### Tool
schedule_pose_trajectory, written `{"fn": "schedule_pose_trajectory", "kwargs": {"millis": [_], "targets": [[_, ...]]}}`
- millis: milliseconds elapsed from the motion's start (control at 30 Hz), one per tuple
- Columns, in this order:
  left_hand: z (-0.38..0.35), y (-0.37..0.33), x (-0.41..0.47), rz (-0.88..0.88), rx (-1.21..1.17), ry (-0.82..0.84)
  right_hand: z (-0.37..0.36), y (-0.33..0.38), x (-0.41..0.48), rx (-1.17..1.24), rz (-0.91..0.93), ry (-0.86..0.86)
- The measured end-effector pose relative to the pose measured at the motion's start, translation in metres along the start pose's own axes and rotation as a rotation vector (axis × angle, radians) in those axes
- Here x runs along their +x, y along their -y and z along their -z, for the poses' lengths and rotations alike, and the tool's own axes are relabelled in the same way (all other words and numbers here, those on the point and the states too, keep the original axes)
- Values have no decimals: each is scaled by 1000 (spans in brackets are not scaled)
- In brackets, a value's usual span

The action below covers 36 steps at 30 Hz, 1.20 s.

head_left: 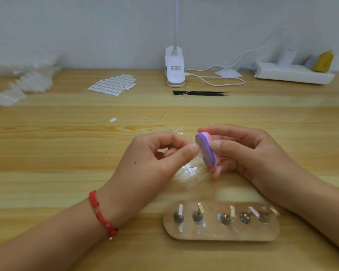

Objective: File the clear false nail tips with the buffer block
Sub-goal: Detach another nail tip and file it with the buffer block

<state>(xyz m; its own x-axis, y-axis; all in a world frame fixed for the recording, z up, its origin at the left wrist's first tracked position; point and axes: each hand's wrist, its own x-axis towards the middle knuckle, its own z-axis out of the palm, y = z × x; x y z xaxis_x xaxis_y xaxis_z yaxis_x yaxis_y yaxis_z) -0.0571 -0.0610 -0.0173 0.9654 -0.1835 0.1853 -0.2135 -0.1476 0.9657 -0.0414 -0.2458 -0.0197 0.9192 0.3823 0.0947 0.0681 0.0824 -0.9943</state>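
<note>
The buffer block (206, 150) is at mid-frame, raised off the counter (67, 153) and standing nearly on end, lilac face turned left. My right hand (249, 151) holds it, thumb on the near edge and fingers (213, 132) curled over the top and far side. The left hand (155, 159) meets it from the left, thumb and forefinger narrowed to a tight pinch right against the lilac face. I judge they hold one nail tip (194, 147) there, but it is clear and almost hidden between the pads.

So filing looks under way on a single tip. Just below both hands lies a loose heap of clear tips (192, 173). I cannot tell which of them are already filed, so how much is left is unclear.

Toward the bottom of the frame sits a wooden board (219, 235) with a row of small metal stands. Whether any carry tips I cannot make out. Further up are black tweezers (200, 93), a sheet of white tabs (113, 83) and a clip lamp (174, 69). Clear packets (27, 81) lie at upper left, and a power strip (294, 74) at upper right.
</note>
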Motion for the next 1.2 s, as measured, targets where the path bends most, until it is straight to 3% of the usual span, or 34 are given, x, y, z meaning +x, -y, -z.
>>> {"fn": "schedule_pose_trajectory", "kwargs": {"millis": [200, 333, 500, 600, 767, 867, 1000, 1133, 1200], "targets": [[1, 0, -2, -8, 26, 104, 0, -1, 1, 7, -4, -12], [2, 2, 0, 3, -35, -2, -2, 1, -1, -13, -19, 33], [1, 2, 0, -36, -35, -35, -2, 2, 1, 97, -11, -51], [3, 1, 1, -50, -88, -149, -4, 4, -2, 50, -32, 41], [1, 2, -1, -24, -64, -40, -2, 6, 0, 141, -25, -60], [4, 2, 1, -11, -81, -93, -4, 6, -1, 74, -23, 7], [3, 2, 0, 5, -43, -10, -3, 6, -1, 128, -21, -72], [5, 2, 0, -4, -51, -29, -3, 5, -1, 70, -24, 18], [5, 2, 0, -8, -24, 14, -2, 4, 0, 101, -23, -24]]}}
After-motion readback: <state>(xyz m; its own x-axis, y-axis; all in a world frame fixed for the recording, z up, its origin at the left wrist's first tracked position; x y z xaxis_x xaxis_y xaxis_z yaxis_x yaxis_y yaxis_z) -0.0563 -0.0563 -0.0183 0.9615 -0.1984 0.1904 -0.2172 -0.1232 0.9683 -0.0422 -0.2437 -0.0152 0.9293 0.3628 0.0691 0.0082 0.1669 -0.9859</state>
